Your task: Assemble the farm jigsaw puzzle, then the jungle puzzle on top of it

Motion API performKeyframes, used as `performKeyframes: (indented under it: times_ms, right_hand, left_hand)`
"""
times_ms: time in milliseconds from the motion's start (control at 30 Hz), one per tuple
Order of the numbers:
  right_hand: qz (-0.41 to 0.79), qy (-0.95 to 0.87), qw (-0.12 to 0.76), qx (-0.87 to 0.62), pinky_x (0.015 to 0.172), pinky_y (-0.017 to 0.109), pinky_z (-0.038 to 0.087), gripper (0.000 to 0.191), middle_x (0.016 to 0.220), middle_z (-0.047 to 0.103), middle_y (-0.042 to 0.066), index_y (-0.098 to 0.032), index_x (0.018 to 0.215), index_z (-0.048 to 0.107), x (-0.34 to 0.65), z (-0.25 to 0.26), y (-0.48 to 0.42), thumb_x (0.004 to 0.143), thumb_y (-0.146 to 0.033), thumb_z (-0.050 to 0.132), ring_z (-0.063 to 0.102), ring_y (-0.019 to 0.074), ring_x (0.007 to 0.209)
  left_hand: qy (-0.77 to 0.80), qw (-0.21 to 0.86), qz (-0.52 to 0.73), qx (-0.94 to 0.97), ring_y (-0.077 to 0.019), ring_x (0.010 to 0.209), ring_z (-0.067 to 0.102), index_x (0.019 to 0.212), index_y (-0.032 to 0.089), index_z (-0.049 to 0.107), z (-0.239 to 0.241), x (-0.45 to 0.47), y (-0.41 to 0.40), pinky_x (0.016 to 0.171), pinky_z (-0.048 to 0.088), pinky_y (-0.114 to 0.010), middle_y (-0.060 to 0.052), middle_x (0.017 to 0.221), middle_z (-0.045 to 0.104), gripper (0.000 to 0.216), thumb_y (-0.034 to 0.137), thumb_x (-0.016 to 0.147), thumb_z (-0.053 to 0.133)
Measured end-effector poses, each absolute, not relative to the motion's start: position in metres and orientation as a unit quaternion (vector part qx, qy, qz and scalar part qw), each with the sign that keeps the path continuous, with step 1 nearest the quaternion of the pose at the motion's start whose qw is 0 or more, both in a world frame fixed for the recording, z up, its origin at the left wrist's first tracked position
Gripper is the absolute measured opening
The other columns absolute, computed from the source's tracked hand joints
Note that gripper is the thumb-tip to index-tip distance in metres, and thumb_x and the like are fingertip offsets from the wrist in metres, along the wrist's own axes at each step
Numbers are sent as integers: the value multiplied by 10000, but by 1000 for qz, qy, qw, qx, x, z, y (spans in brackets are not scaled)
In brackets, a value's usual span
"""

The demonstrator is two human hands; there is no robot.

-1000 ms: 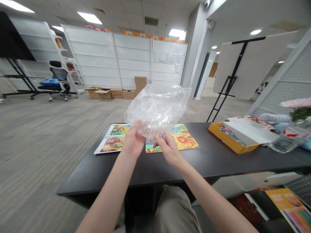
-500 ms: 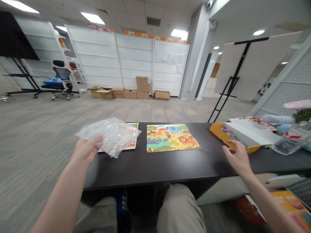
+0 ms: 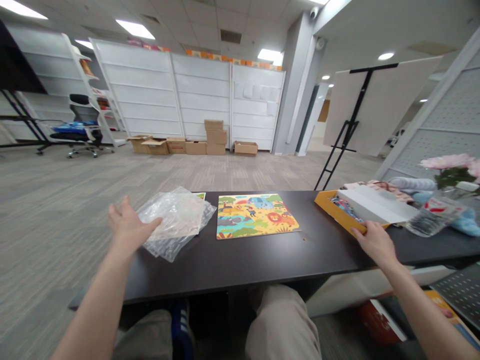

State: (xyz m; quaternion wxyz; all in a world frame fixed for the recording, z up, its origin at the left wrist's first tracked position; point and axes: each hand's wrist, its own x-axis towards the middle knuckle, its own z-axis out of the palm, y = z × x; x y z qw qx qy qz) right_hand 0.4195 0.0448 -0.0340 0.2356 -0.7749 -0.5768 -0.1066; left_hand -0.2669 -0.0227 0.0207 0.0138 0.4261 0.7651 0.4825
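A crumpled clear plastic bag lies on the left part of the black table, covering a printed sheet. My left hand hovers just left of the bag with fingers spread, the thumb touching the bag's edge. A colourful animal puzzle board lies flat at the table's middle. My right hand rests on the near edge of a yellow box holding puzzle pieces and a white lid; its fingers curl over the rim.
A vase with pink flowers and a clear packet stand at the far right. Cardboard boxes sit by white shelving. An easel with a white board stands behind the table, an office chair at far left.
My left hand carried the plastic bag to the left, set it on the table and let go. My right hand left the bag and reached right to the yellow box.
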Motion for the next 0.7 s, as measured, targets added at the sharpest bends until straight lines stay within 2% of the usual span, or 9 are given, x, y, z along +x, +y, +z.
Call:
performKeyframes:
  times_ms: [67,133,200,300,367,533,633,700]
  right_hand:
    - [-110,-579,217,-778,841,450,511,184,988,615,132,-219,863,535,417,-34,46,828,-389,595,615,317,949]
    - [-116,-583,214,-775,827,440,505,160,990,607,131,-224,853,513,412,-34,46,842,-368,583,605,319,973]
    - [-116,-587,220,-770,818,434,501,151,1007,599,134,-227,860,504,405,-34,46,847,-357,578,595,321,994]
    - [-107,-592,232,-765,807,424,494,135,994,591,126,-229,854,499,398,-34,47,846,-339,577,587,311,975]
    - [-103,-599,238,-757,806,417,489,125,971,589,120,-229,842,501,395,-34,51,840,-327,578,586,298,942]
    - [-92,-631,242,-731,753,391,478,139,921,615,109,-214,841,551,400,-34,62,810,-342,594,590,264,819]
    - [-87,-648,240,-718,706,376,470,210,921,648,106,-198,878,618,403,-33,58,803,-393,596,603,254,766]
    - [-119,-628,253,-726,670,371,460,307,1028,669,135,-196,944,664,398,-28,51,818,-466,591,624,269,793]
  left_hand:
    - [759,-78,429,484,-521,1474,219,1369,160,411,29,-250,-19,1164,304,-657,-185,1538,354,764,353,725,772]
    - [717,-102,413,553,-428,1438,358,1378,159,443,35,-225,-12,1204,296,-562,-172,1483,453,679,354,783,706]
    - [661,-41,376,648,-346,1334,508,1348,168,507,36,-193,-5,1169,370,-485,-144,1382,576,570,371,832,636]
    - [547,94,250,793,-299,1260,578,1297,209,596,29,-143,6,1110,431,-418,-98,1353,632,502,428,847,639]
    - [525,143,163,823,-305,1239,591,1245,214,652,21,-116,13,1072,454,-406,-106,1307,659,467,429,832,678]
    - [572,118,98,806,-350,1322,514,1318,199,602,6,-91,30,1092,421,-445,-146,1388,590,646,434,741,771]
    - [609,134,66,779,-363,1305,528,1348,198,558,2,-92,37,1072,435,-442,-151,1400,573,764,550,703,768]
    - [641,132,58,754,-373,1280,547,1322,189,564,1,-93,40,1043,453,-436,-167,1383,579,767,642,721,712]
